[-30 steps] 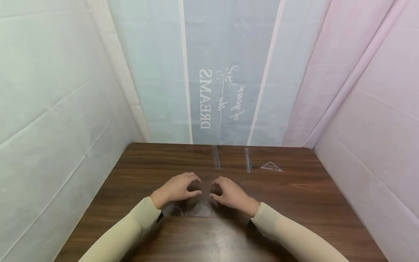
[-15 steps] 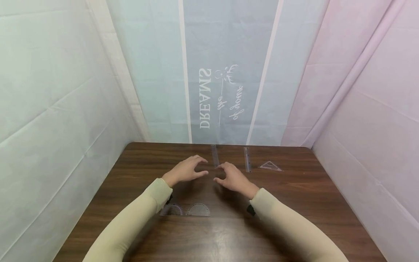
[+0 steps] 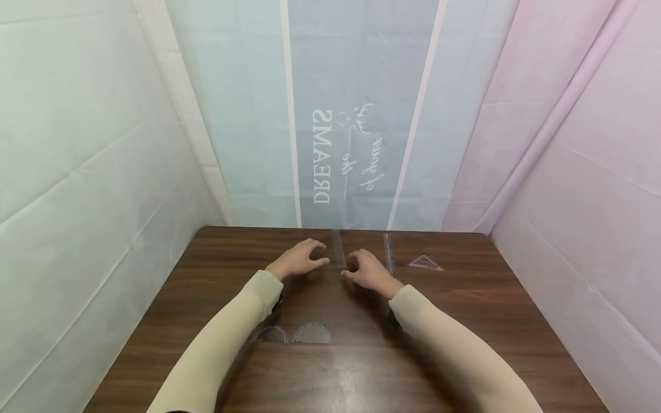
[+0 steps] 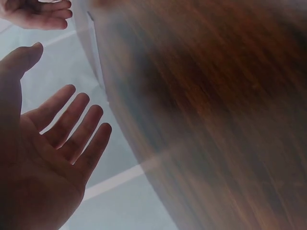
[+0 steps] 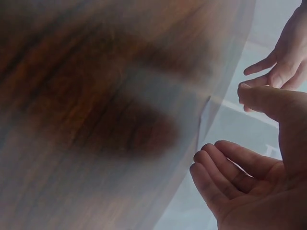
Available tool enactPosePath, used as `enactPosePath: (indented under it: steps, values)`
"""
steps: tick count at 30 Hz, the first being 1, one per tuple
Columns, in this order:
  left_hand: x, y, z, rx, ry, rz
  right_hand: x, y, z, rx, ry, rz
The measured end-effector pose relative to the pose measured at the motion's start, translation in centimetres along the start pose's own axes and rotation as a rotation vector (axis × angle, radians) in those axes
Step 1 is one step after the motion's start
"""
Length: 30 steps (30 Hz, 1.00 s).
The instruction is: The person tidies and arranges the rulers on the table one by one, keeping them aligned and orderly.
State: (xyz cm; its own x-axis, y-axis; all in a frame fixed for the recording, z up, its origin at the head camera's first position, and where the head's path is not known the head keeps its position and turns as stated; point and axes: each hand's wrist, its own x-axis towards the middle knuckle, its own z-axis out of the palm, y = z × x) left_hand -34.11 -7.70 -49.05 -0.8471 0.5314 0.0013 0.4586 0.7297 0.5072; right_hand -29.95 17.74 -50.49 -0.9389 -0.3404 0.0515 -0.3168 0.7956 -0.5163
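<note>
In the head view a clear ruler point(image 3: 338, 249) lies near the table's far edge, between my two hands. My left hand point(image 3: 299, 257) is just left of it, fingers spread and holding nothing. To its right, my right hand point(image 3: 369, 269) has its fingers loosely bent, with nothing in them. A second clear ruler point(image 3: 389, 252) lies just beyond the right hand. The left wrist view shows the left palm point(image 4: 53, 158) with the fingers apart. In the right wrist view the right hand's fingers point(image 5: 223, 175) lie close together near the thin edge of a ruler point(image 5: 203, 122).
A clear set square point(image 3: 426, 263) lies at the far right of the wooden table point(image 3: 465, 321). Two clear protractors, one on the left point(image 3: 271, 334) and one on the right point(image 3: 312, 333), lie side by side nearer the front. A pale curtain point(image 3: 351, 86) hangs behind the far edge.
Both hands have moved away from the protractors toward the far edge, ending on either side of the left ruler. The rulers, set square and protractors lie where they were.
</note>
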Motion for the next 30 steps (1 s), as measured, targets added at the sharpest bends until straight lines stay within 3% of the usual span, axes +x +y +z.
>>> enactPosePath:
  steps: [11, 17, 30]
  values:
    - [3.0, -0.9, 0.8, -0.047, -0.003, -0.058, 2.1, 0.2, 0.4, 0.011, -0.047, -0.005]
    - [4.5, -0.9, 1.4, -0.068, 0.008, -0.052, 2.7, 0.1, 0.7, 0.001, -0.041, 0.021]
    - [6.3, -0.5, 1.8, -0.058, 0.021, -0.072, 3.5, -0.1, 1.0, -0.063, -0.036, 0.056]
